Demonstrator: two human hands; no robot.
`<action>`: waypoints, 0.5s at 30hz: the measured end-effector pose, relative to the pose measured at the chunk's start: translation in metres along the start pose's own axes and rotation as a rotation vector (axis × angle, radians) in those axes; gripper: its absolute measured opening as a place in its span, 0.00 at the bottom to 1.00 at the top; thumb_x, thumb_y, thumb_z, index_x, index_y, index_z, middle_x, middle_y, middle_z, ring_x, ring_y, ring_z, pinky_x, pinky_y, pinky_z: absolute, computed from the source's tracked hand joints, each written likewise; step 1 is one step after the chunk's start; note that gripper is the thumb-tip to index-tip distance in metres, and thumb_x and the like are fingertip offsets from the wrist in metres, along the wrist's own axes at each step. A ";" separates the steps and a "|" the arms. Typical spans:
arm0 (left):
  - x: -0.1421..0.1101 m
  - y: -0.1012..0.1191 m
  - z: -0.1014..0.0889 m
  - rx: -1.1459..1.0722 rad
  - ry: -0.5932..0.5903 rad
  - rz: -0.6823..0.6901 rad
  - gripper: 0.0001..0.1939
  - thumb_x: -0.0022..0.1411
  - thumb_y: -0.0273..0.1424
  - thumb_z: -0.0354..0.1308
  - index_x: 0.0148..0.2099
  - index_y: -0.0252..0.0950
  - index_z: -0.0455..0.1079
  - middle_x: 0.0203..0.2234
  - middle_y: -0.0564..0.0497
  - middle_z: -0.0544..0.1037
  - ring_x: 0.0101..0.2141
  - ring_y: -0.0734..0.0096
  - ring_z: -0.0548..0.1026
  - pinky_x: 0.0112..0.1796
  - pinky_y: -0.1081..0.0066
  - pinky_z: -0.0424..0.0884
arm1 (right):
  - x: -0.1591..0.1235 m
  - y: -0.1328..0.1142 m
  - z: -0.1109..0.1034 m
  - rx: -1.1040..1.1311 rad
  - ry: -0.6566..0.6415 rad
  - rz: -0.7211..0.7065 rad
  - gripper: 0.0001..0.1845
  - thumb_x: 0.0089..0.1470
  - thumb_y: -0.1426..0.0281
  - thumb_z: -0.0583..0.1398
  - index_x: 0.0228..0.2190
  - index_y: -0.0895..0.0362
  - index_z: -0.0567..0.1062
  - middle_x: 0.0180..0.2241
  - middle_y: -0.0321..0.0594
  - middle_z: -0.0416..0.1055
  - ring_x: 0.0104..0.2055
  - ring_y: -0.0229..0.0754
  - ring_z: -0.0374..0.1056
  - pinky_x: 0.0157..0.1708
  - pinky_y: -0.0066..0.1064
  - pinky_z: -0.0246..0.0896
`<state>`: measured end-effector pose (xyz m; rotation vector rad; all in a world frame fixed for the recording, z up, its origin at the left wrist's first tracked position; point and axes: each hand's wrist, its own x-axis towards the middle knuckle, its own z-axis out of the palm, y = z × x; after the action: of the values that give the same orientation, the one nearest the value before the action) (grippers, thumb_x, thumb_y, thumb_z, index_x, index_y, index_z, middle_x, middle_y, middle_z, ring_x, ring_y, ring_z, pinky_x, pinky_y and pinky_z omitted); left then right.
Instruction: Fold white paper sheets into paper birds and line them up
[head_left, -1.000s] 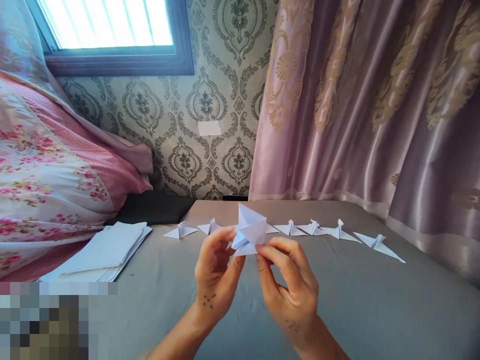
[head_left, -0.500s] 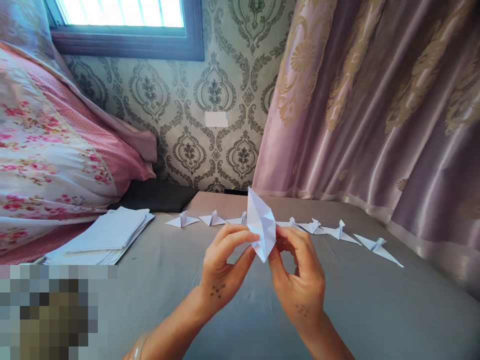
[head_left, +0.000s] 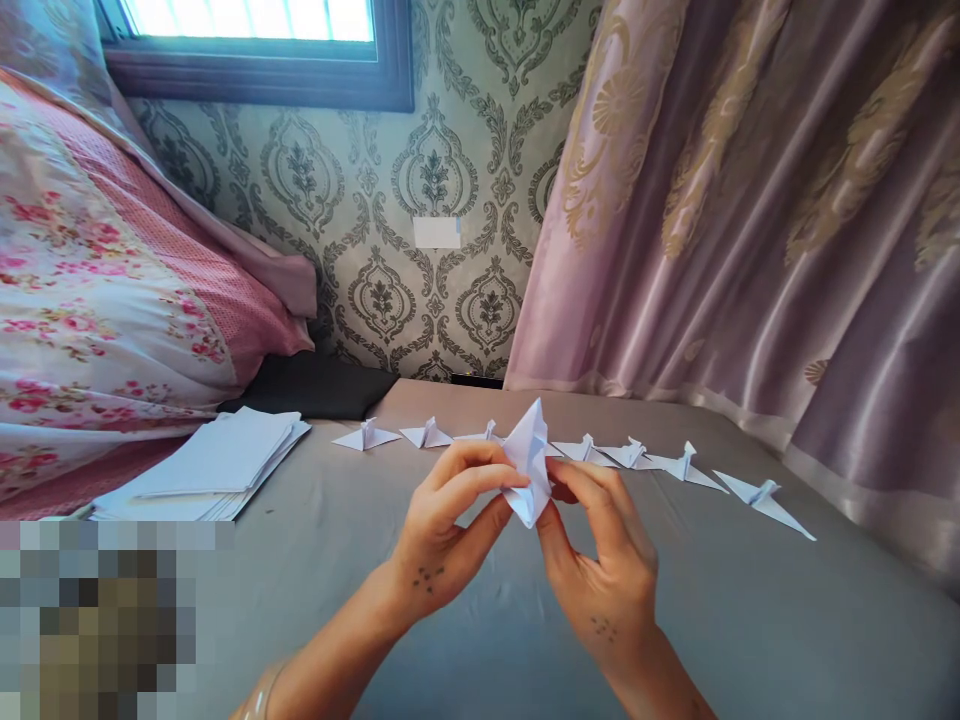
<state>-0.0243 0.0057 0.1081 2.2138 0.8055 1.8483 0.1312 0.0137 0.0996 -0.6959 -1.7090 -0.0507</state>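
Note:
Between my two hands, above the grey surface, is a piece of folded white paper [head_left: 531, 462], pointed at its top and bottom. My left hand [head_left: 459, 520] pinches its left side between thumb and fingers. On the other side my right hand [head_left: 604, 530] grips the paper's right edge, thumb low and fingers partly hidden behind. Beyond the hands runs a row of several white origami birds [head_left: 366, 437] with spread wings; the paper and my fingers cover part of the row.
A stack of white paper sheets [head_left: 217, 455] lies at the left, near a dark folded item [head_left: 315, 385]. Floral fabric [head_left: 97, 300] hangs at far left, and a mauve curtain [head_left: 712, 200] borders the right. A blurred patch hides the lower left corner.
The folded paper has turned and tilted in my hands, its upper tip now lower and farther right. Both hands keep their pinch on it. The view has shifted slightly.

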 end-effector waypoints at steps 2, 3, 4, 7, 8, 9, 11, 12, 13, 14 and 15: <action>0.000 0.000 0.000 -0.001 -0.005 -0.011 0.13 0.61 0.20 0.57 0.46 0.40 0.73 0.40 0.48 0.69 0.42 0.70 0.72 0.44 0.70 0.72 | 0.000 0.000 -0.001 -0.023 0.004 -0.025 0.23 0.51 0.84 0.60 0.47 0.55 0.71 0.40 0.40 0.70 0.42 0.39 0.68 0.41 0.34 0.69; -0.001 -0.001 0.000 0.002 0.004 -0.018 0.12 0.61 0.21 0.58 0.44 0.41 0.73 0.41 0.48 0.68 0.42 0.69 0.71 0.44 0.69 0.72 | -0.001 0.000 -0.001 -0.034 0.009 -0.040 0.22 0.51 0.84 0.60 0.46 0.55 0.71 0.40 0.40 0.69 0.41 0.39 0.68 0.41 0.33 0.69; -0.001 -0.001 0.000 0.008 0.019 -0.026 0.11 0.61 0.22 0.59 0.43 0.41 0.74 0.42 0.47 0.66 0.42 0.69 0.71 0.44 0.69 0.72 | -0.001 0.000 -0.002 -0.042 0.011 -0.054 0.22 0.51 0.84 0.60 0.46 0.55 0.72 0.39 0.40 0.69 0.41 0.39 0.68 0.40 0.33 0.69; 0.000 -0.001 0.000 -0.010 0.045 -0.055 0.07 0.60 0.26 0.61 0.39 0.42 0.76 0.50 0.47 0.62 0.46 0.66 0.69 0.47 0.64 0.70 | -0.001 0.000 -0.003 -0.047 0.011 -0.072 0.21 0.50 0.84 0.61 0.45 0.54 0.72 0.39 0.40 0.68 0.40 0.38 0.68 0.39 0.32 0.68; 0.001 -0.001 -0.001 -0.045 0.035 -0.066 0.06 0.60 0.27 0.61 0.39 0.42 0.77 0.52 0.47 0.62 0.48 0.64 0.68 0.49 0.63 0.69 | 0.000 -0.001 -0.003 -0.046 0.011 -0.072 0.21 0.50 0.84 0.61 0.45 0.54 0.72 0.40 0.40 0.68 0.40 0.38 0.68 0.40 0.31 0.68; 0.001 -0.001 -0.002 -0.094 0.010 -0.081 0.06 0.61 0.27 0.61 0.40 0.42 0.77 0.53 0.47 0.63 0.49 0.62 0.68 0.50 0.61 0.68 | 0.000 -0.001 -0.004 -0.041 0.010 -0.072 0.22 0.50 0.84 0.61 0.45 0.54 0.72 0.40 0.40 0.68 0.41 0.38 0.68 0.40 0.32 0.68; 0.002 -0.001 -0.003 -0.207 -0.053 -0.114 0.08 0.62 0.26 0.59 0.42 0.41 0.76 0.53 0.46 0.67 0.51 0.61 0.69 0.52 0.61 0.67 | 0.001 -0.002 -0.005 -0.019 0.002 -0.071 0.23 0.50 0.84 0.61 0.47 0.55 0.71 0.42 0.42 0.67 0.44 0.40 0.68 0.43 0.33 0.68; 0.002 -0.001 -0.004 -0.255 -0.080 -0.129 0.09 0.63 0.26 0.58 0.44 0.41 0.75 0.52 0.45 0.70 0.51 0.61 0.70 0.52 0.61 0.67 | 0.002 -0.002 -0.005 -0.006 -0.008 -0.067 0.24 0.51 0.84 0.60 0.48 0.55 0.70 0.43 0.43 0.67 0.45 0.41 0.67 0.44 0.35 0.67; 0.003 -0.001 -0.004 -0.291 -0.099 -0.143 0.10 0.63 0.25 0.57 0.45 0.41 0.75 0.51 0.46 0.71 0.51 0.61 0.71 0.52 0.62 0.67 | 0.003 -0.003 -0.006 0.006 -0.021 -0.062 0.24 0.51 0.84 0.60 0.49 0.55 0.69 0.44 0.43 0.67 0.46 0.41 0.67 0.46 0.35 0.67; 0.002 -0.001 -0.005 -0.315 -0.107 -0.153 0.11 0.63 0.24 0.57 0.46 0.41 0.74 0.51 0.46 0.72 0.51 0.61 0.71 0.52 0.63 0.67 | 0.003 -0.003 -0.006 0.013 -0.033 -0.059 0.25 0.51 0.83 0.59 0.50 0.56 0.69 0.44 0.44 0.67 0.47 0.41 0.67 0.46 0.36 0.67; 0.002 0.000 -0.005 -0.327 -0.108 -0.154 0.11 0.63 0.23 0.57 0.46 0.41 0.74 0.51 0.46 0.73 0.51 0.62 0.72 0.52 0.63 0.68 | 0.003 -0.003 -0.006 0.016 -0.043 -0.056 0.25 0.51 0.84 0.59 0.50 0.56 0.69 0.44 0.44 0.67 0.47 0.42 0.67 0.46 0.36 0.66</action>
<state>-0.0288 0.0061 0.1111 1.9693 0.5870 1.6385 0.1349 0.0097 0.1054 -0.6418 -1.7682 -0.0612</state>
